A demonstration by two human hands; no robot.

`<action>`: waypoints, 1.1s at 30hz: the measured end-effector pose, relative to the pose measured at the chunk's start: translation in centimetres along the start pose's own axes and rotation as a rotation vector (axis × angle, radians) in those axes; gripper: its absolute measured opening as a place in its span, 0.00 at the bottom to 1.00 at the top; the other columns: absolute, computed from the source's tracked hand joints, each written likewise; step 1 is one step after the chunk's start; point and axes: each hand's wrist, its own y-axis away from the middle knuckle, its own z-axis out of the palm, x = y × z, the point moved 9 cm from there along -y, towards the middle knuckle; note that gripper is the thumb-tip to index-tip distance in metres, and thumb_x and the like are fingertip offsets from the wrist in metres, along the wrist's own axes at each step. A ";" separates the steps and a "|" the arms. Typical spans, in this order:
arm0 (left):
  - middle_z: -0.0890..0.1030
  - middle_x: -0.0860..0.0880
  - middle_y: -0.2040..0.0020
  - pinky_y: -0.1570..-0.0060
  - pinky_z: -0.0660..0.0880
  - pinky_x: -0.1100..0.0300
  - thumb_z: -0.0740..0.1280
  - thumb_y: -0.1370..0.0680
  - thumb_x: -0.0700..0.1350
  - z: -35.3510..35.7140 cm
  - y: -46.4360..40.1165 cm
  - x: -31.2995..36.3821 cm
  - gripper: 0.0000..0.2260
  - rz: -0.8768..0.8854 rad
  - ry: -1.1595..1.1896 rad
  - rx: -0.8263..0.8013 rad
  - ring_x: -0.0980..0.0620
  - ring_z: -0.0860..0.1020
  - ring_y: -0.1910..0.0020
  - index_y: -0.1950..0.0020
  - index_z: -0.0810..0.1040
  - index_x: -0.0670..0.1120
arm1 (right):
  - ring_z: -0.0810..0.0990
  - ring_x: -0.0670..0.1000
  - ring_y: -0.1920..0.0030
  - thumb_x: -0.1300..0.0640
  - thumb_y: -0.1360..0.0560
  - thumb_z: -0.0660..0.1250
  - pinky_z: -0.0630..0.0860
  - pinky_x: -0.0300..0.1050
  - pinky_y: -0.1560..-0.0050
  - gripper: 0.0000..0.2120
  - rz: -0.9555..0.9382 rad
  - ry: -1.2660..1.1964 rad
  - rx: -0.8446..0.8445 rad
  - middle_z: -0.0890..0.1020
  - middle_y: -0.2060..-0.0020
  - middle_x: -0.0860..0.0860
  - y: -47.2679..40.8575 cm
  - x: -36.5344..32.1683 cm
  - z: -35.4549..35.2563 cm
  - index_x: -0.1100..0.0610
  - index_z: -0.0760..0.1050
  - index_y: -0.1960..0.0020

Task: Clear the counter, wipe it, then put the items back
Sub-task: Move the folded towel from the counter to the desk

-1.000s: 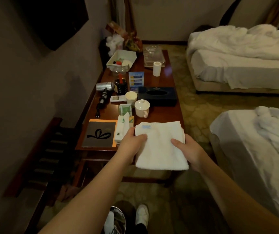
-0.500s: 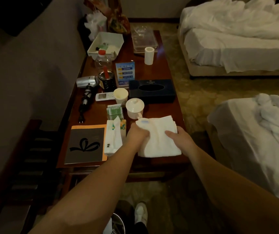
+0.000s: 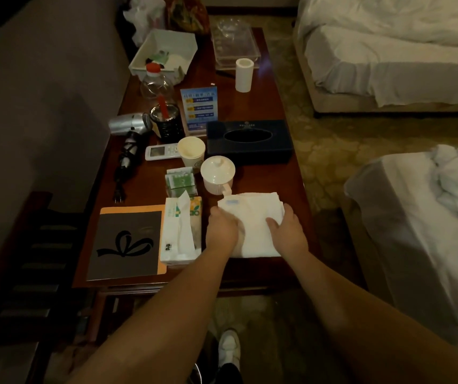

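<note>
Our left hand and right hand grip the folded towel from either side. It lies on the table between them.

Dim warm room light, heavy shadow at left, wide-angle bending at edges, slight softness.

A folded white towel with a small blue label lies flat on the near right end of a dark wooden counter; its far edge touches a lidded white cup.
</note>
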 end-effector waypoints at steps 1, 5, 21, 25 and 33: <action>0.72 0.41 0.36 0.45 0.71 0.47 0.64 0.21 0.44 0.1 -0.1 -0.2 0.20 -0.016 -0.010 0.001 0.39 0.74 0.39 0.33 0.62 0.41 | 0.68 0.57 0.32 0.43 0.21 0.58 0.70 0.55 0.38 0.30 -0.002 0.031 0.014 0.65 0.29 0.53 0.0 0.1 -0.1 0.51 0.52 0.24; 0.72 0.40 0.36 0.48 0.72 0.47 0.63 0.21 0.46 0.5 0.2 -0.7 0.22 -0.098 -0.057 -0.026 0.39 0.74 0.39 0.31 0.60 0.41 | 0.68 0.58 0.33 0.44 0.20 0.58 0.72 0.55 0.40 0.29 0.015 0.052 -0.013 0.66 0.30 0.54 -0.2 0.5 0.1 0.51 0.53 0.24; 0.74 0.45 0.39 0.51 0.72 0.55 0.60 0.20 0.48 -4.1 11.0 1.0 0.15 0.246 -0.276 -0.040 0.46 0.75 0.45 0.35 0.73 0.43 | 0.74 0.56 0.40 0.53 0.20 0.58 0.74 0.45 0.49 0.21 0.005 -0.013 -0.079 0.71 0.34 0.56 6.9 -0.5 -5.3 0.57 0.63 0.29; 0.79 0.48 0.48 0.61 0.74 0.57 0.61 0.19 0.50 -7.8 17.8 -0.7 0.10 0.296 -0.137 0.010 0.50 0.77 0.56 0.43 0.77 0.47 | 0.74 0.51 0.52 0.52 0.19 0.57 0.69 0.42 0.58 0.18 -0.107 -0.036 -0.144 0.75 0.41 0.54 12.5 -2.3 -6.3 0.56 0.68 0.32; 0.80 0.51 0.56 0.62 0.73 0.55 0.63 0.21 0.53 -15.4 30.2 -14.7 0.08 0.147 0.165 0.221 0.54 0.78 0.60 0.50 0.78 0.51 | 0.75 0.46 0.56 0.51 0.20 0.60 0.71 0.40 0.62 0.10 -0.505 0.042 -0.300 0.76 0.51 0.48 26.3 -7.2 -3.2 0.52 0.72 0.41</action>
